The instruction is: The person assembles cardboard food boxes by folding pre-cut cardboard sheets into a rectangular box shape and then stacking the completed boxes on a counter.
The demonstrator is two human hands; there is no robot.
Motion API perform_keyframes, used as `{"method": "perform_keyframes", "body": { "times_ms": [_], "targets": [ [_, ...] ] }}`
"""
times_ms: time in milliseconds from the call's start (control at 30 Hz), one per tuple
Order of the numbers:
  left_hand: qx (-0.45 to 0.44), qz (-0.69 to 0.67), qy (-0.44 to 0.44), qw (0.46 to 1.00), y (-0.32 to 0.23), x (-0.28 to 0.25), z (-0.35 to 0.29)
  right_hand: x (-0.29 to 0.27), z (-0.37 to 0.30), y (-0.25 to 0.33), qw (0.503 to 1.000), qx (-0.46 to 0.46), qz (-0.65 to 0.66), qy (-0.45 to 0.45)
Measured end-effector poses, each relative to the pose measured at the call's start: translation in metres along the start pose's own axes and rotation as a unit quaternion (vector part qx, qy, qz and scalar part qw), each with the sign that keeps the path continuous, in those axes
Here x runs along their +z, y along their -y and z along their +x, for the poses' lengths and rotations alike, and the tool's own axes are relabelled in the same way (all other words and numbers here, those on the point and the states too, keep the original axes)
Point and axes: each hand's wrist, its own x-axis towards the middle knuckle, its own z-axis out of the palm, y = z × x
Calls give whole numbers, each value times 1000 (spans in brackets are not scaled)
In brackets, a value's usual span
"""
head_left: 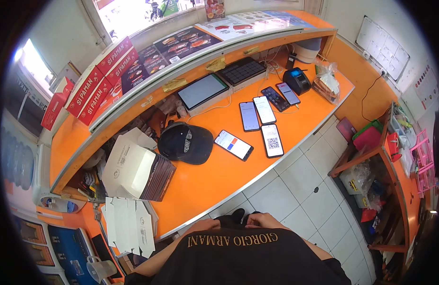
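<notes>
At the front of my black shirt, below the counter's edge, my left hand (205,225) and my right hand (261,220) are held close to my waist. Both look closed, with the fingers curled in toward dark cloth between them; the shirt hides much of each, so what they grip cannot be made out. On the orange counter (200,190) ahead, the nearest things are a lit phone (234,145), a phone showing a square code (272,141) and a black cap (186,143). Neither hand touches these.
More phones (264,110) lie beside a card terminal (296,80) and bagged bread (326,88). Tablets (203,91) stand under the raised shelf. Folded cartons (134,166) are stacked at left, red boxes (89,90) above. A cluttered wooden shelf (395,156) stands right, across the tiled floor (300,190).
</notes>
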Motion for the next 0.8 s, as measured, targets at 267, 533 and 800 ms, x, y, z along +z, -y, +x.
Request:
{"method": "perform_keyframes", "body": {
  "times_ms": [267,533,800],
  "targets": [
    [-24,-189,-275,942,-2,14,53,-16,2,-20,988,-112,52,-98],
    [10,-256,-147,955,5,20,93,-42,31,-101,963,-1,262,68],
    [-110,-279,-150,942,-14,101,60,-108,86,-92,963,-129,-114,-208]
  ]
}}
